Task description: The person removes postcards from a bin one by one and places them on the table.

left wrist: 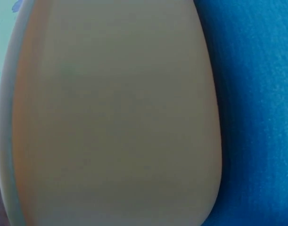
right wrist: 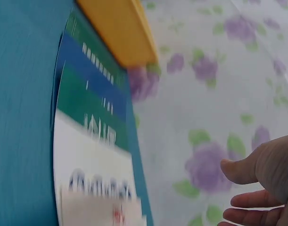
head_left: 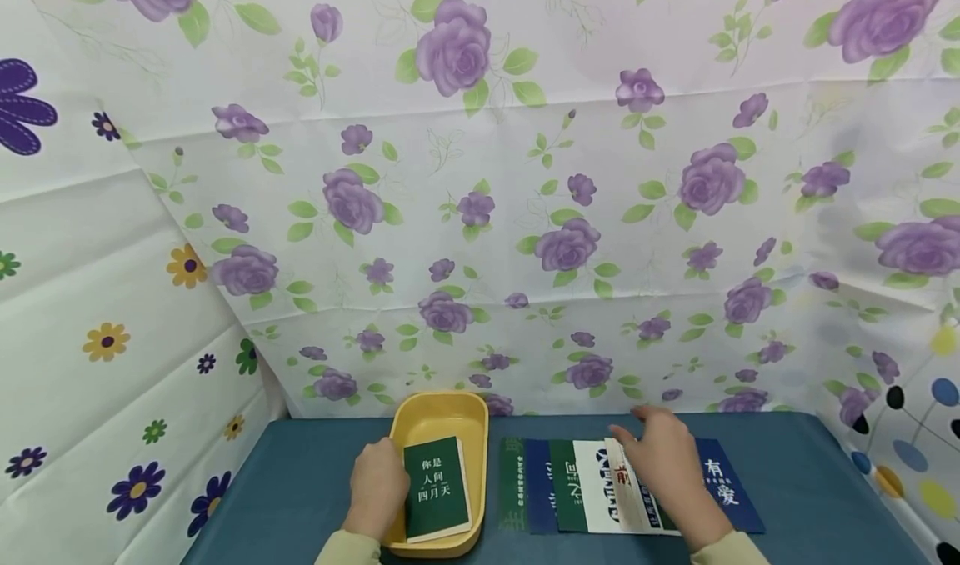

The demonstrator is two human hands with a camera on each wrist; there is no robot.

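My left hand [head_left: 378,483] grips the left side of a yellow plastic tray [head_left: 438,405], its fingers at the rim. Close up, the tray's outer wall [left wrist: 125,113] fills most of the left wrist view. A dark green book [head_left: 437,498] with white lettering lies in the tray, cover up. Over a row of overlapping books [head_left: 600,498] hovers my right hand [head_left: 667,465], thumb and fingers spread apart with nothing between them. White, green and blue covers [right wrist: 92,99] show beside that hand in the right wrist view. The hand hides part of the row's right half.
The books lie fanned out on the blue tabletop [head_left: 315,465] to the right of the tray; a blue book [head_left: 731,486] ends the row. Behind the table hangs a white sheet with purple roses [head_left: 570,248]. Another flowered sheet [head_left: 112,382] closes off the left side.
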